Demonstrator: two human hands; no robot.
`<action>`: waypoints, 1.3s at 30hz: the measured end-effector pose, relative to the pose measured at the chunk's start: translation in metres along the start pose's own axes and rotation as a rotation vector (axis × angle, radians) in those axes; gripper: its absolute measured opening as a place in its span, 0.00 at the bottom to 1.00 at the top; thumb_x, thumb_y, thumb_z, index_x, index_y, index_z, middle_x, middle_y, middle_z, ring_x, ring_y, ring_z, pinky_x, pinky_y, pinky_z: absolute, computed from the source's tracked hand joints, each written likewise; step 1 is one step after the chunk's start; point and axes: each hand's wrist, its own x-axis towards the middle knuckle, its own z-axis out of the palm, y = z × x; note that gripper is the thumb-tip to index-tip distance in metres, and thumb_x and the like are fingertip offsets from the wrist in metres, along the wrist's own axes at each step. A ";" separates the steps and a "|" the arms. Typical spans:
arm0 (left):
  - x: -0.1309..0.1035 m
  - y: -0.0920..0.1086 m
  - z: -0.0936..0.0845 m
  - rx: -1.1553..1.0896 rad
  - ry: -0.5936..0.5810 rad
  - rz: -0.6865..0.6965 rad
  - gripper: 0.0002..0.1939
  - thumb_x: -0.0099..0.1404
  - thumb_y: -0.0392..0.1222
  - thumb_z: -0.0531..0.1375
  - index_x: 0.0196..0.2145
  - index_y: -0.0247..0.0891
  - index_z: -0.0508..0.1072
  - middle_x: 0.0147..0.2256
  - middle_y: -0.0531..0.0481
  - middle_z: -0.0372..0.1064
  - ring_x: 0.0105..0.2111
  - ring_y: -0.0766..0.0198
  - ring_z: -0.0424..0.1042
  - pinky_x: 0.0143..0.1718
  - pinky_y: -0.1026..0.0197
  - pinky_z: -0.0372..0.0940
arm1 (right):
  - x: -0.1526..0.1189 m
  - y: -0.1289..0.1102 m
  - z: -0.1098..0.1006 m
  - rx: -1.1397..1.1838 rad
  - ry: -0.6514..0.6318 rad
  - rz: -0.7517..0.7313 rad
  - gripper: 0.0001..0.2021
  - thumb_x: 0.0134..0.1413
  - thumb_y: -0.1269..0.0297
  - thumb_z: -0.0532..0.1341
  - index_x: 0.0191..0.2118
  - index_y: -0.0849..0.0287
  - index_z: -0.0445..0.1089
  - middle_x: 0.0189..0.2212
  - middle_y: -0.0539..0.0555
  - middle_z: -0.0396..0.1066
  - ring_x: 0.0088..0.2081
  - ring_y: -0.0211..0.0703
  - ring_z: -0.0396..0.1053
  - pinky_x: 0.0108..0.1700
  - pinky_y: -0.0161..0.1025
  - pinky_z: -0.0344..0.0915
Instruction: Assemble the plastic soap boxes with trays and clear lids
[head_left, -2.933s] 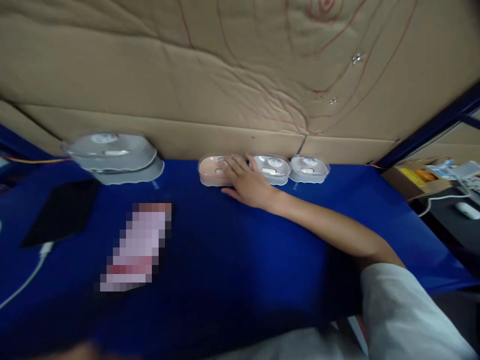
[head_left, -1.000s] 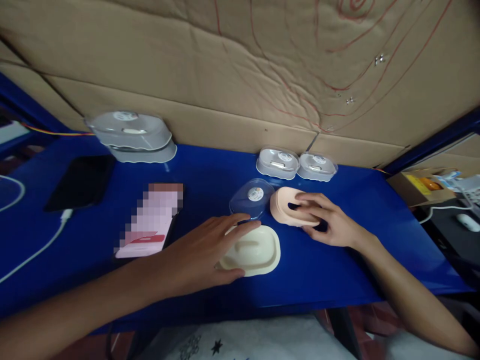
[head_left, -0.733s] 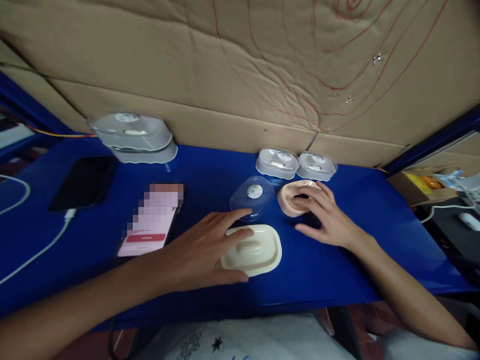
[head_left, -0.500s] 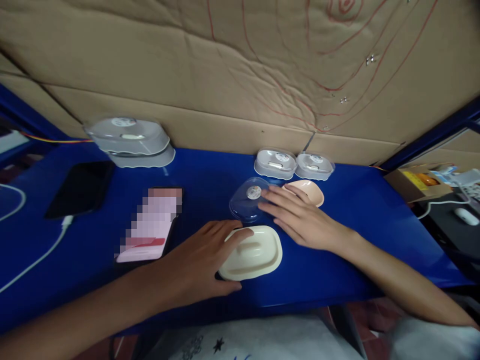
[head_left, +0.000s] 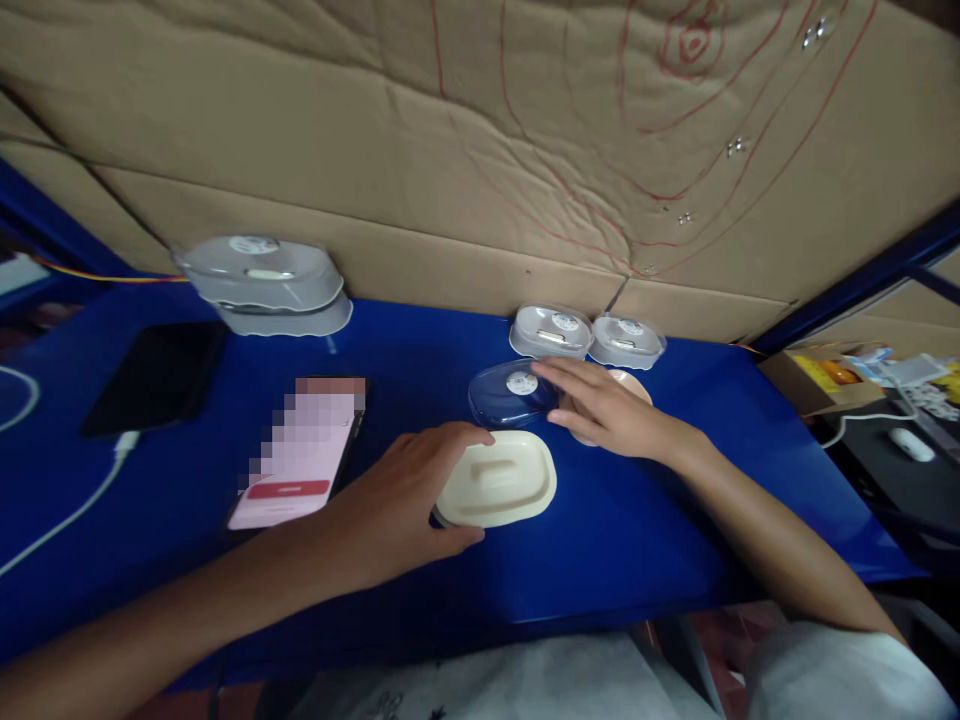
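White cable point(head_left: 90, 510) runs in from the left edge; its plug meets the near end of a black slab point(head_left: 155, 378), screen dark, flat on the blue table point(head_left: 600, 565). Behind it, two grey boxes stacked point(head_left: 271, 288), clear cover on top with a label, standing by the cardboard wall point(head_left: 247, 120). Next, a phone point(head_left: 307, 450) lies flat, screen lit and pixelated, just beside the left forearm.

Left hand point(head_left: 431, 490): thumb and fingers apart, around the left end of the cream tray point(head_left: 502, 480). Index on the far rim, thumb at the near side; can't tell if they're pressing. Tray sits mid-table, near the front.

Clear lid point(head_left: 499, 398), labelled, is just beyond the tray. Right hand point(head_left: 611, 405) is at the lid's right end, fingers on the far side, thumb nearer; can't tell if it's clamped. Peach dish point(head_left: 636, 388) is mostly hidden by that hand.

Behind, two small grey boxes point(head_left: 551, 332) with clear covers, side by side. Far right: carton point(head_left: 799, 385), white mouse point(head_left: 911, 445) on a black surface.
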 end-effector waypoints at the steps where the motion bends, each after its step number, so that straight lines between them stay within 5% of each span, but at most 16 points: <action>1: 0.000 0.001 0.000 -0.006 -0.004 -0.006 0.37 0.61 0.48 0.70 0.65 0.50 0.63 0.63 0.44 0.70 0.61 0.40 0.72 0.61 0.41 0.67 | -0.014 0.002 -0.006 0.001 0.005 0.060 0.30 0.75 0.51 0.56 0.76 0.48 0.54 0.72 0.61 0.61 0.72 0.58 0.60 0.72 0.65 0.59; 5: 0.002 0.003 -0.005 -0.040 0.038 -0.029 0.34 0.65 0.56 0.68 0.64 0.50 0.62 0.65 0.44 0.66 0.63 0.41 0.70 0.62 0.41 0.67 | -0.065 0.020 -0.024 -0.016 -0.064 0.292 0.34 0.71 0.46 0.61 0.76 0.43 0.53 0.74 0.60 0.59 0.74 0.63 0.56 0.71 0.69 0.57; 8: 0.004 0.003 -0.011 -0.035 0.098 -0.031 0.33 0.68 0.58 0.66 0.64 0.49 0.60 0.67 0.44 0.64 0.65 0.42 0.68 0.65 0.42 0.65 | -0.081 0.023 -0.023 -0.034 -0.185 0.305 0.45 0.60 0.44 0.70 0.77 0.43 0.52 0.77 0.62 0.49 0.77 0.69 0.48 0.71 0.72 0.56; 12: 0.003 0.004 -0.014 0.001 0.073 -0.016 0.35 0.65 0.56 0.68 0.64 0.49 0.61 0.67 0.43 0.63 0.63 0.41 0.70 0.64 0.42 0.66 | -0.072 0.000 -0.015 -0.063 -0.173 0.248 0.37 0.67 0.53 0.67 0.76 0.41 0.54 0.76 0.60 0.53 0.73 0.65 0.57 0.68 0.68 0.61; 16: -0.002 0.007 -0.011 0.012 -0.055 0.049 0.36 0.62 0.53 0.71 0.64 0.49 0.64 0.64 0.43 0.67 0.61 0.41 0.72 0.61 0.43 0.69 | -0.062 -0.016 -0.009 -0.112 -0.140 0.245 0.34 0.66 0.49 0.67 0.73 0.42 0.60 0.72 0.62 0.61 0.70 0.68 0.61 0.65 0.72 0.62; 21: -0.003 0.011 -0.006 0.069 -0.104 0.037 0.37 0.59 0.43 0.72 0.64 0.46 0.66 0.63 0.42 0.70 0.61 0.40 0.72 0.62 0.41 0.67 | -0.063 -0.006 -0.006 -0.056 -0.129 0.218 0.38 0.65 0.47 0.67 0.75 0.44 0.56 0.75 0.62 0.54 0.76 0.67 0.49 0.71 0.71 0.53; 24: -0.002 0.009 -0.004 0.057 -0.101 0.013 0.38 0.60 0.42 0.71 0.66 0.45 0.64 0.64 0.41 0.68 0.64 0.40 0.69 0.65 0.41 0.64 | -0.062 -0.001 -0.009 -0.065 -0.147 0.259 0.39 0.63 0.42 0.68 0.74 0.44 0.58 0.76 0.63 0.51 0.73 0.71 0.53 0.68 0.71 0.58; 27: -0.002 0.004 -0.002 0.014 -0.072 -0.004 0.40 0.61 0.43 0.71 0.67 0.47 0.61 0.66 0.41 0.65 0.62 0.39 0.69 0.63 0.40 0.65 | -0.059 0.001 -0.010 -0.046 -0.131 0.288 0.42 0.58 0.38 0.69 0.73 0.45 0.60 0.70 0.64 0.61 0.68 0.71 0.60 0.65 0.73 0.60; 33: 0.003 -0.004 0.003 -0.133 -0.022 -0.008 0.44 0.62 0.46 0.70 0.69 0.51 0.54 0.69 0.41 0.58 0.64 0.37 0.66 0.64 0.37 0.63 | -0.047 -0.009 0.020 0.242 0.113 0.095 0.43 0.61 0.42 0.69 0.75 0.47 0.51 0.69 0.65 0.58 0.70 0.64 0.59 0.69 0.65 0.61; 39: 0.005 0.007 0.013 -0.524 0.019 -0.016 0.52 0.59 0.47 0.76 0.70 0.52 0.48 0.69 0.39 0.55 0.70 0.39 0.59 0.71 0.36 0.53 | -0.038 -0.045 0.051 0.215 0.021 -0.016 0.53 0.59 0.39 0.69 0.78 0.52 0.42 0.74 0.70 0.51 0.75 0.65 0.52 0.71 0.64 0.59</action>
